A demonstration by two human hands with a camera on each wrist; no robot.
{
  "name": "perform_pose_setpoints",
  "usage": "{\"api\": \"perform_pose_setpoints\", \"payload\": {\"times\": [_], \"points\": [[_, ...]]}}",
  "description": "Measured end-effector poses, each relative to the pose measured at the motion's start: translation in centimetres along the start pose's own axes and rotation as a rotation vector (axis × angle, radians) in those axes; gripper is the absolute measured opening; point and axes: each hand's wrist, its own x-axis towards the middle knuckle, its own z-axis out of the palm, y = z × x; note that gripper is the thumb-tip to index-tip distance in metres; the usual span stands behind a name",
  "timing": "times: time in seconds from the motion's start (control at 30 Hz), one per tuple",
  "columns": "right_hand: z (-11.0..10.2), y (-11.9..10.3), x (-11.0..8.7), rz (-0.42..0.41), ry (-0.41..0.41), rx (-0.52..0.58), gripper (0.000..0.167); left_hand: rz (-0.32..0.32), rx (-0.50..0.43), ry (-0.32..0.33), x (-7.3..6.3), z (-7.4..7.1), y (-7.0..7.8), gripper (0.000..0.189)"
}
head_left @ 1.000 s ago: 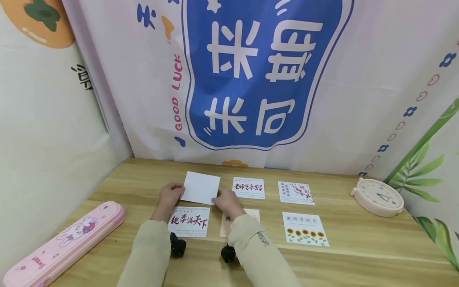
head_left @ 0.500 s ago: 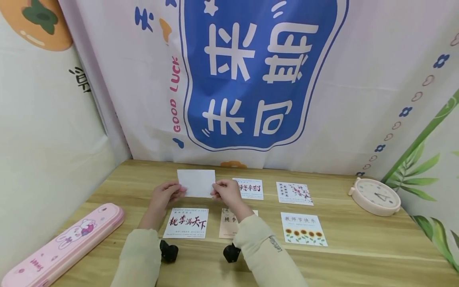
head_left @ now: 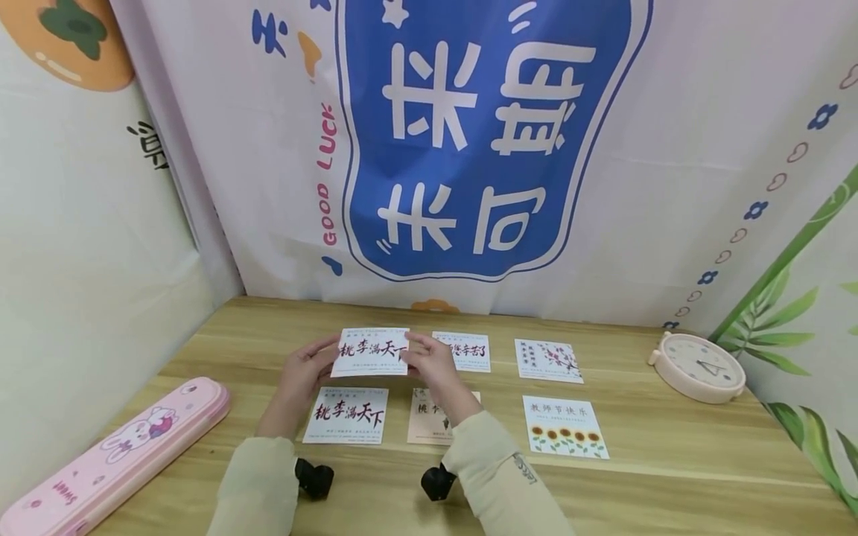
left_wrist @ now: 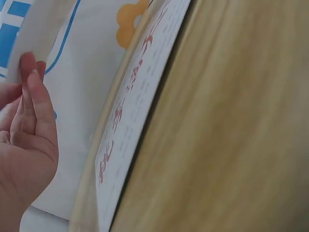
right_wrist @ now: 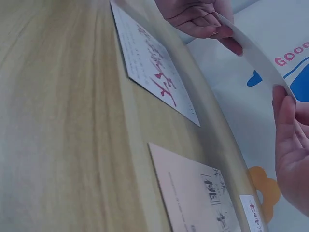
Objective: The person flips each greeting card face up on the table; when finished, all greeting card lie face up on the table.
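Observation:
A white card with dark red brush lettering is held up between both hands, above the table. My left hand pinches its left edge, and my right hand pinches the right edge. From the right wrist view the raised card looks slightly bowed, with fingertips at both ends. Directly below lies a card with the same lettering, flat on the wood. Beside it, partly behind my right wrist, is a pinkish card. Another red-lettered card lies behind my right hand, partly covered by it.
On the right lie a card with plum blossoms and a sunflower card. A pale pink clock stands at the right edge of the wooden table. At the left is a pink pencil case. A printed cloth hangs behind.
The held card showed a blank white face before; now its red-lettered face shows. Both hands have turned it while keeping their grip at the sides. The cards on the table stay put.

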Motion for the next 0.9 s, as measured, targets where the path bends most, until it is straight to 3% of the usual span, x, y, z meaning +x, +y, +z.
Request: {"api": "perform_pose_setpoints", "payload": {"times": [0.13, 0.27, 0.43, 0.57, 0.7, 0.9], "points": [[0.0, 0.3, -0.2, 0.013, 0.074, 0.009, 0.047, 0.035, 0.107, 0.063, 0.0, 0.6, -0.5, 0.043], [0.0, 0.5, -0.2, -0.01, 0.135, -0.01, 0.042, 0.09, 0.151, 0.15, 0.3, 1.1, -1.2, 0.039], [0.1, 0.7, 0.0, -0.013, 0.138, -0.022, 0.039, 0.128, 0.227, 0.205, 0.5, 1.5, -1.6, 0.036], [0.1, 0.7, 0.1, 0.001, 0.035, -0.106, 0.052, 0.129, 0.287, 0.15, 0.6, 1.2, -1.4, 0.04], [0.0, 0.6, 0.1, -0.006, -0.071, -0.237, 0.064, 0.107, 0.311, 0.027, 0.6, 0.5, -1.1, 0.047], [0.0, 0.6, 0.4, -0.018, -0.105, -0.313, 0.069, 0.068, 0.461, -0.109, 0.5, 0.3, -0.2, 0.061]]}}
